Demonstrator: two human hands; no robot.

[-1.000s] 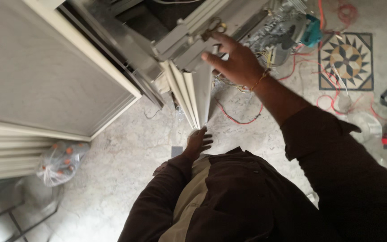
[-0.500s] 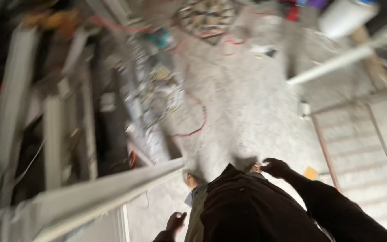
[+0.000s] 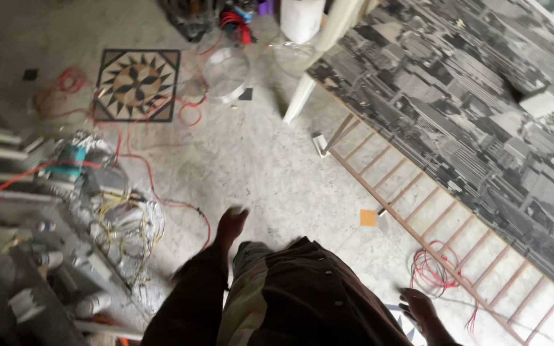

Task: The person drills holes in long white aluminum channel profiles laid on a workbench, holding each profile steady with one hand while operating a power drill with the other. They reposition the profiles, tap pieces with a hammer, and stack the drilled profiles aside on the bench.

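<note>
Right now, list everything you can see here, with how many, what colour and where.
Patterned panel: one, grey and black, leaning at right.
Metal frame: one, rust brown, along the panel's lower edge.
Floor inlay: one, black and tan star pattern, upper left.
Red cable: one coil, red, by the frame at lower right.
Orange square: one, orange, on the floor at centre right.
Clear round container: one, transparent, top centre.
White bucket: one, white, top.
Wire tangle: one heap, yellow and white, left.
Left hand: empty, hanging at centre.
Right hand: empty, near the red cable.
</note>
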